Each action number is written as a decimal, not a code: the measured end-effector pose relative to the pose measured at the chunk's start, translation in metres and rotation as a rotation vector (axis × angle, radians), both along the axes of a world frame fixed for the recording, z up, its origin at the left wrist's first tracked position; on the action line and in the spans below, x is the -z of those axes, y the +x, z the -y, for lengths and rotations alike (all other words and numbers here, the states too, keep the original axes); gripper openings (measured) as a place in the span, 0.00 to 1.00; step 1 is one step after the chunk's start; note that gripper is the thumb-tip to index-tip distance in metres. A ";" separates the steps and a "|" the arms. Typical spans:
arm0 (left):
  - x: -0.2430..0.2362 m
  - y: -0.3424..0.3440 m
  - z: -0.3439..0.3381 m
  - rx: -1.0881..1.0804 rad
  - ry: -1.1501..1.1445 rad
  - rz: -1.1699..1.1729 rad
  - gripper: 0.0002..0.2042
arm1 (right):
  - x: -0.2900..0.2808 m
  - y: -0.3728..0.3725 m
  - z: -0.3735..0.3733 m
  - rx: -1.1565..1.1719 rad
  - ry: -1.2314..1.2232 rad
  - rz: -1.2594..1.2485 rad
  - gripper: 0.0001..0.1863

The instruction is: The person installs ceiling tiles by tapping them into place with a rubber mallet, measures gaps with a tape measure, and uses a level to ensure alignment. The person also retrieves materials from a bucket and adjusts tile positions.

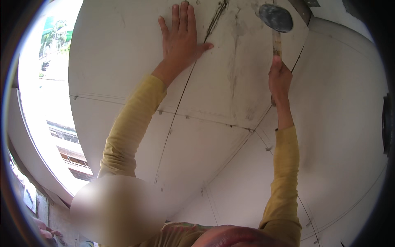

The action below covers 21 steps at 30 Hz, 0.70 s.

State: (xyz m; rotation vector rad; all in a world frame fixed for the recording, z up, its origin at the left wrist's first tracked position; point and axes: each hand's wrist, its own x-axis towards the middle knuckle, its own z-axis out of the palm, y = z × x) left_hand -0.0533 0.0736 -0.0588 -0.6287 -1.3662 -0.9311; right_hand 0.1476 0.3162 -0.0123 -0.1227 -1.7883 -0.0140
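Note:
My left hand lies flat against a large off-white panel, fingers stretched and thumb out to the right across a dark seam. To its right, my right hand is wrapped round the wooden handle of a mallet. The mallet's round, dark grey head points to the top of the view, in front of the panel's upper right part. I cannot tell whether the head touches the panel. Dark smears and drawn lines mark the surface between both hands.
Angled off-white panels meet along dark seams with small tabs at the right and below. On the left, a bright opening shows greenery and structures outside. A round blurred patch covers the lower left. A black round object sits at the right rim.

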 end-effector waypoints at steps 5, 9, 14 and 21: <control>0.000 -0.012 -0.011 0.033 -0.080 0.055 0.63 | -0.027 0.007 -0.007 -0.154 0.210 -0.094 0.41; 0.001 -0.012 -0.007 -0.002 -0.085 0.080 0.62 | -0.050 0.003 0.018 0.097 0.023 0.045 0.42; -0.001 -0.008 -0.010 -0.019 -0.081 0.073 0.62 | -0.079 -0.013 0.001 -0.135 0.212 -0.150 0.42; 0.000 -0.008 0.002 -0.034 -0.112 0.091 0.63 | -0.102 -0.007 0.051 -0.168 0.127 -0.187 0.43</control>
